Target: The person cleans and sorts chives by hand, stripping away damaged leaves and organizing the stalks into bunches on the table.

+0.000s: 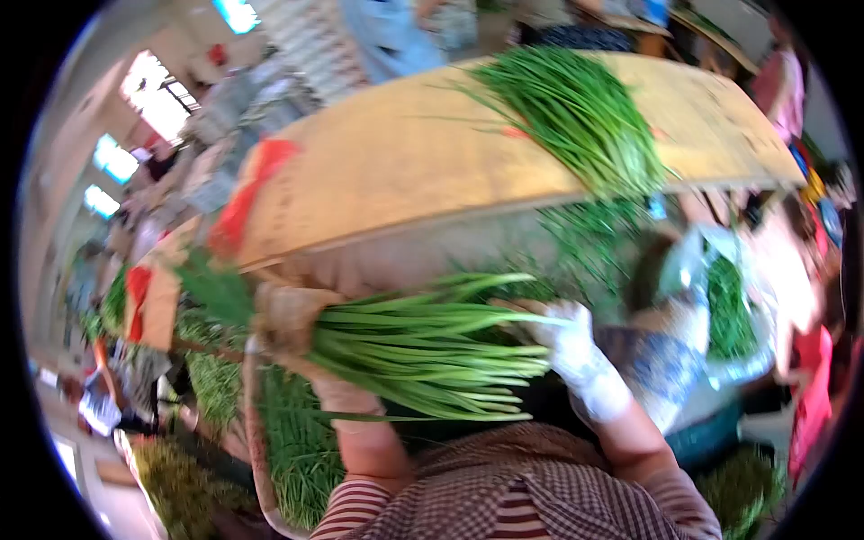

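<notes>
My left hand [292, 315], in a stained glove, is wrapped round a bunch of green chives [423, 346]. The bunch lies sideways in front of my body. Its cut ends fan out to the right, and its leafy tops stick out left past my hand. My right hand [576, 351], in a white glove, is at the right ends of the bunch. Its fingers are curled at one pale stalk that stands out from the others; blur hides the exact fingertips. Another pile of chives [576, 121] lies on the wooden board [387, 166] beyond my hands.
Below my left arm stands a tub [255, 441] holding loose greens. Red tape [252, 198] crosses the board's left end. At right is a clear plastic bag [688, 261] with green scraps, beside a person's bare limb [783, 270]. Other people are around the room.
</notes>
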